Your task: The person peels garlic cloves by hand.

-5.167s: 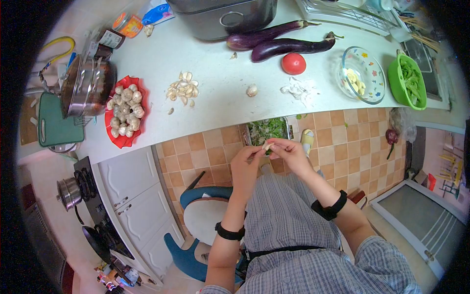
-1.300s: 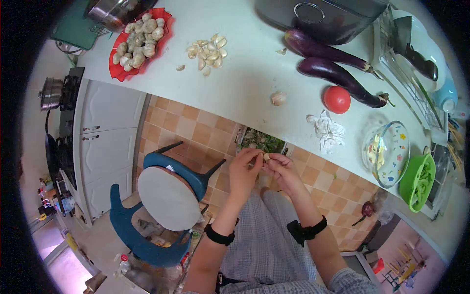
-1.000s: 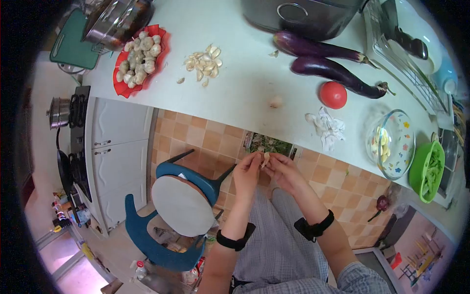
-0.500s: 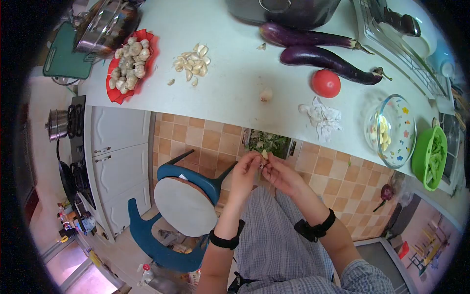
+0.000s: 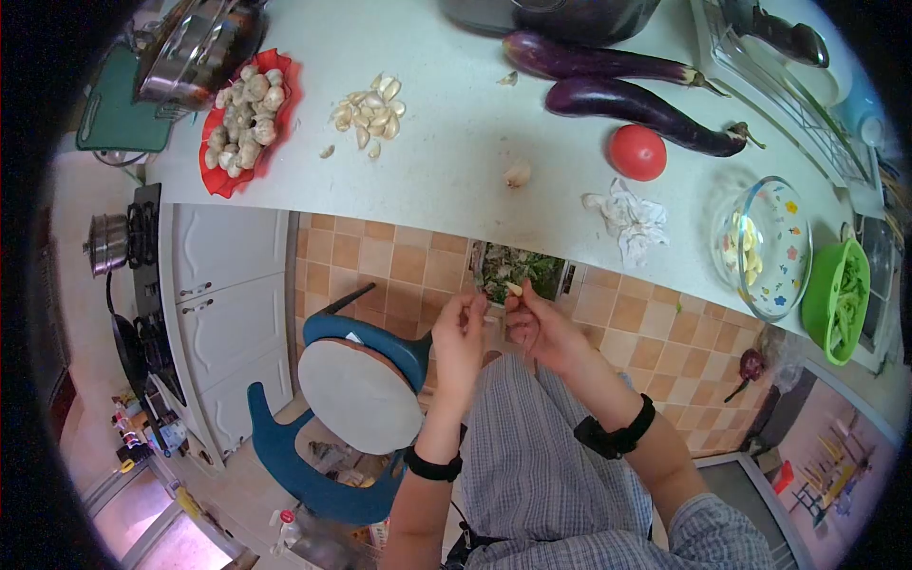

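Note:
My right hand (image 5: pixel 543 328) pinches a pale garlic clove (image 5: pixel 514 289) between thumb and forefinger. To its left and apart from it, my left hand (image 5: pixel 460 332) has its fingertips pressed together; whatever they hold is too small to make out. Both hands are in front of the counter edge, above a bin (image 5: pixel 521 273) with green leaves and scraps. On the counter, a garlic piece (image 5: pixel 518 174) lies near the edge and a pile of unpeeled cloves (image 5: pixel 372 116) farther left. Peeled cloves (image 5: pixel 749 255) sit in a flowered glass bowl (image 5: pixel 796 252) at right.
A red plate (image 5: pixel 294 81) of garlic bulbs stands at the counter's left. Two eggplants (image 5: pixel 636 106), a tomato (image 5: pixel 636 153) and crumpled tissue (image 5: pixel 631 218) lie right of centre. A green basket (image 5: pixel 819 318) stands at far right. Beside my left arm is a blue chair (image 5: pixel 328 328).
My hands have moved apart, the left one shifting left. The clove, earlier held where both hands met, is now in my right hand alone.

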Motion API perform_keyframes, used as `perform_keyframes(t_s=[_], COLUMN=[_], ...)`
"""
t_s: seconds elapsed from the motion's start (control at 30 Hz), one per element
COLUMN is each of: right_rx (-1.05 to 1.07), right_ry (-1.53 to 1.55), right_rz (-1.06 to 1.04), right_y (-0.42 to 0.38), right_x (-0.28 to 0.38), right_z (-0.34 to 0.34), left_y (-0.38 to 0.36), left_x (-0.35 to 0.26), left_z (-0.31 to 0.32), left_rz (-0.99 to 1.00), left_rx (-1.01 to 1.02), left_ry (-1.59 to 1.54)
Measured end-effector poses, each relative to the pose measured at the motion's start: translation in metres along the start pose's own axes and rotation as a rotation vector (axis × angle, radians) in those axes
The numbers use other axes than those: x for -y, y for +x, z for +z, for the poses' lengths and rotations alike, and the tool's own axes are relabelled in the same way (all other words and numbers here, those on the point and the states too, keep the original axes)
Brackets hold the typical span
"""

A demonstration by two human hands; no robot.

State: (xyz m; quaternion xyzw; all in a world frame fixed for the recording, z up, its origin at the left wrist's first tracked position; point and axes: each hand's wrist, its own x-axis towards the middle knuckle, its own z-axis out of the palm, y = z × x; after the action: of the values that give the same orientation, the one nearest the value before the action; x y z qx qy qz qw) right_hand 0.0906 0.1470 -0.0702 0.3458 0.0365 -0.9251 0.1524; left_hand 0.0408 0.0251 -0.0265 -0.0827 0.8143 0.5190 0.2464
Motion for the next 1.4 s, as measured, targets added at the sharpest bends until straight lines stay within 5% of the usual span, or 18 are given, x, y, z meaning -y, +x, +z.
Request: perform_keyframes(t_s=[0.13,0.3,0.4,0.43,0.5,0.6,0.7,0.8,0.9,1.13,1.2,1.3,1.4], right_rx=[0.010,-0.072,-0.126,-0.127,-0.120,-0.099,-0.203,-0.119,-0.116,-0.051,-0.041,-0.041,-0.063], right_ry=[0.052,0.012,-0.042,-0.042,-0.157,-0.378,-0.713,-0.803,-0.917,-0.800,-0.811,-0.718,-0.667], right_rz=[0.044,-0.054,-0.141,-0.141,-0.226,-0.339,-0.548,-0.599,-0.551,-0.465,-0.391,-0.373,-0.424], right_y=[0.001,-0.005,-0.009,-0.010,-0.014,-0.016,-0.017,-0.017,-0.018,-0.018,-0.020,-0.019,-0.018], right_x=[0.002,0.003,0.003,0.003,0.002,0.002,-0.002,-0.002,-0.001,-0.003,-0.002,0.001,0.002], right_z=[0.002,0.009,0.015,0.017,0.019,0.023,0.034,0.032,0.027,0.012,0.014,0.010,0.006], left_y=[0.011,0.022,0.018,0.016,0.008,0.003,-0.005,-0.003,0.002,0.008,0.005,0.008,0.010], left_x=[0.013,0.022,0.015,0.010,-0.001,-0.005,-0.025,-0.025,-0.018,-0.015,-0.015,-0.019,0.001], left_z=[0.001,0.007,0.009,0.008,0.007,0.007,0.004,0.009,0.003,-0.006,-0.006,-0.007,-0.006], left_rz=[0.002,0.524,0.630,0.630,0.292,0.200,0.153,0.301,0.382,0.322,0.001,-0.128,0.073], left_rx=[0.036,0.050,-0.006,-0.005,0.076,0.148,0.162,0.020,0.130,0.310,0.228,0.066,0.153], left_ry=[0.135,0.304,0.469,0.468,0.083,-0.249,-0.153,-0.153,-0.099,-0.150,-0.334,-0.371,-0.307])
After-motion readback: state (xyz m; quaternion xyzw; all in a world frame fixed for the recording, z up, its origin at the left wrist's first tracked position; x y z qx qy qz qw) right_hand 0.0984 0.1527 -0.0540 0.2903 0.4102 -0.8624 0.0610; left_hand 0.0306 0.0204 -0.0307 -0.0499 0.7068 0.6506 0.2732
